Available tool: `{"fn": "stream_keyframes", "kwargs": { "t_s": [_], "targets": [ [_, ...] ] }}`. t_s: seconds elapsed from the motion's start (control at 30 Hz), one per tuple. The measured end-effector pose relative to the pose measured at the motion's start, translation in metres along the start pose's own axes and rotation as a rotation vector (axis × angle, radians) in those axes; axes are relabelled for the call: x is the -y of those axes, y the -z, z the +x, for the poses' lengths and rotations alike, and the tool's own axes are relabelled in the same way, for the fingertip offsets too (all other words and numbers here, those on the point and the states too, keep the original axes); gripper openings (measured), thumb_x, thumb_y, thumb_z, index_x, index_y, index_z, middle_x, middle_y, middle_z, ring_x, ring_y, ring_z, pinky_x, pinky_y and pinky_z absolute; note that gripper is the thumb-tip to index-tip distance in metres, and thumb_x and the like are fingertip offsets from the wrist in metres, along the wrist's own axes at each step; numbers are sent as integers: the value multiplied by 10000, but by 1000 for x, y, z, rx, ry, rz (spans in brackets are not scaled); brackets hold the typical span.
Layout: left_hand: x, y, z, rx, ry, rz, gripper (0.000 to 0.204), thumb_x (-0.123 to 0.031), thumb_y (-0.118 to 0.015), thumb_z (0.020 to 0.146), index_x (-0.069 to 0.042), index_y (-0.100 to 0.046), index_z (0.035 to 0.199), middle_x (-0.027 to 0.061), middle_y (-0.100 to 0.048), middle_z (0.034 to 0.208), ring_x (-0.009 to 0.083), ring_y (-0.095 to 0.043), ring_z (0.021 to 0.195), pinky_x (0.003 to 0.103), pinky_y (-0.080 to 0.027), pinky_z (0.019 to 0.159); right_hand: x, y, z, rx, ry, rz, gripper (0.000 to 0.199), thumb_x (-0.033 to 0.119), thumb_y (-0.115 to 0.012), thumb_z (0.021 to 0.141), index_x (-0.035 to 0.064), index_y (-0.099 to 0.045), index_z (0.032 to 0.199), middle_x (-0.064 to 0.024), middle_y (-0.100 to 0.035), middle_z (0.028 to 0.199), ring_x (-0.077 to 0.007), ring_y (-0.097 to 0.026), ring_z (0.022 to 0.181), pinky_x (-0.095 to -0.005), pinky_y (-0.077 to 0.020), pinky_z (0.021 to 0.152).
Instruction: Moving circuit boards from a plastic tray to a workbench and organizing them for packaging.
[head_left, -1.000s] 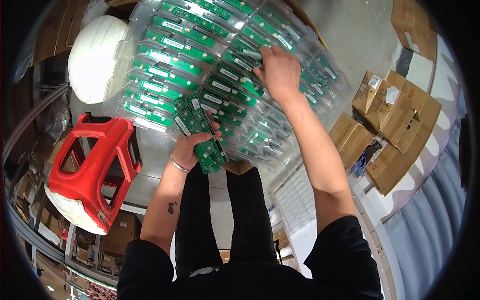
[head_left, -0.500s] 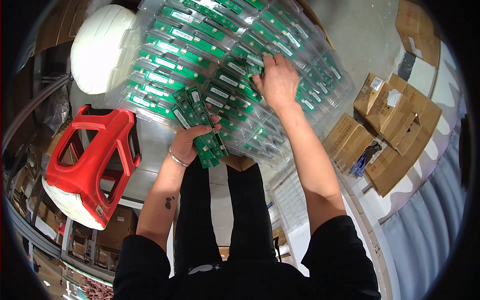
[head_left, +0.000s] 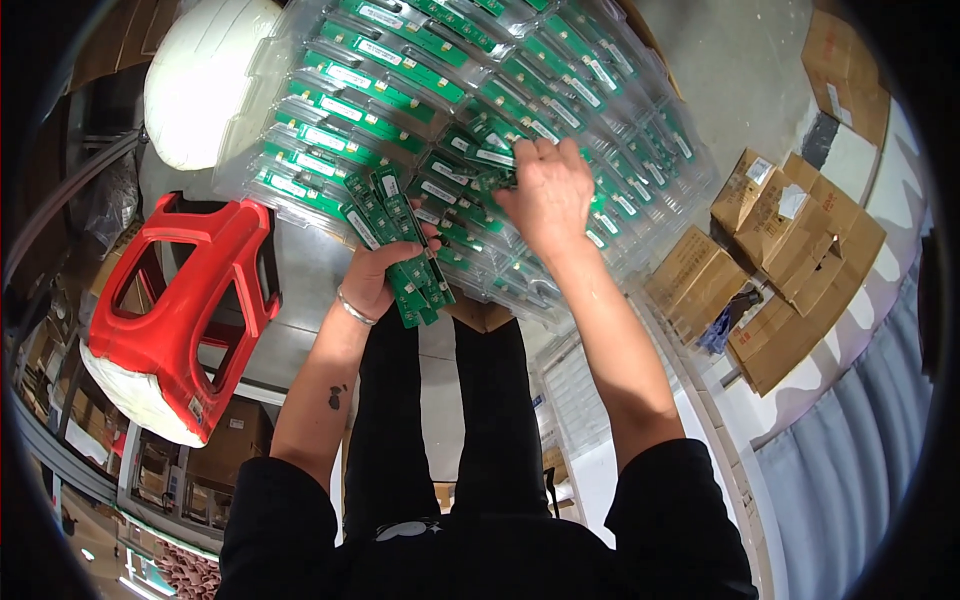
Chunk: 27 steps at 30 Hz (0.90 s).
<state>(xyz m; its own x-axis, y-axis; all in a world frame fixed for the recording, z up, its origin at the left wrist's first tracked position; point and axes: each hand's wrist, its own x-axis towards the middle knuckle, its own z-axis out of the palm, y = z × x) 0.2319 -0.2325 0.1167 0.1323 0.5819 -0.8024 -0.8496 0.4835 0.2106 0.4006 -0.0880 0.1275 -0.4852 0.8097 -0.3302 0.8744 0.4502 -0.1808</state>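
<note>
My left hand (head_left: 375, 275) grips a fanned stack of long green circuit boards (head_left: 400, 240) at the near edge of a clear plastic tray (head_left: 640, 130). The tray holds several rows of the same green boards (head_left: 350, 80) in moulded slots. My right hand (head_left: 545, 195) reaches over the tray's middle, and its fingers pinch one green board (head_left: 490, 180) lying in a slot. A thin bracelet sits on my left wrist. My legs in black trousers (head_left: 440, 400) are below the tray.
A red plastic stool (head_left: 175, 300) stands to the left. A white rounded object (head_left: 205, 80) lies at the upper left beside the tray. Several brown cardboard boxes (head_left: 790, 260) are stacked on the right. Shelving with boxes runs along the lower left.
My right hand has drawn back from the far side of the tray toward its middle and closed its fingers on a board. The left hand keeps hold of its stack.
</note>
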Motion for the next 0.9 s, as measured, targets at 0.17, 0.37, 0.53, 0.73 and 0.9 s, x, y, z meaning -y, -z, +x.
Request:
{"fn": "stream_keyframes", "kwargs": {
  "t_s": [0.17,0.37,0.53,0.73,0.9],
  "targets": [
    [6,1,-1,-38,-14,0,515,65,-572,717,-38,-448,1206,116,-627,971,251,-621,901,353,-497,817,18,-24,9,7,-73,53,525,136,-812,512,59,-505,931,-98,-597,858,-290,-553,840,-395,-476,710],
    [18,7,-11,-81,-24,-30,501,52,-570,728,-52,-447,1203,96,-609,971,245,-604,896,358,-487,829,19,-19,-3,-70,-35,81,515,110,-769,528,63,-514,973,-100,-617,818,-294,-558,809,-386,-473,696],
    [51,1,-16,-280,-155,-153,400,61,-565,732,-43,-504,1113,93,-617,958,231,-603,891,340,-491,816,31,-25,-20,15,-23,124,487,157,-813,506,74,-545,903,-69,-585,871,-284,-536,869,-384,-471,729],
    [88,-13,-18,-443,-214,-238,373,86,-596,711,-37,-539,1059,79,-619,963,217,-612,870,327,-505,793,35,-40,-22,157,-120,92,514,207,-832,508,84,-564,929,-73,-579,951,-281,-522,939,-413,-453,772],
    [99,-23,-16,-601,-325,-166,394,74,-636,690,-39,-548,1058,54,-616,987,197,-606,886,315,-495,803,30,-33,-20,175,-37,43,487,212,-836,485,76,-600,889,-74,-588,979,-279,-517,962,-405,-430,810]
  ]
}}
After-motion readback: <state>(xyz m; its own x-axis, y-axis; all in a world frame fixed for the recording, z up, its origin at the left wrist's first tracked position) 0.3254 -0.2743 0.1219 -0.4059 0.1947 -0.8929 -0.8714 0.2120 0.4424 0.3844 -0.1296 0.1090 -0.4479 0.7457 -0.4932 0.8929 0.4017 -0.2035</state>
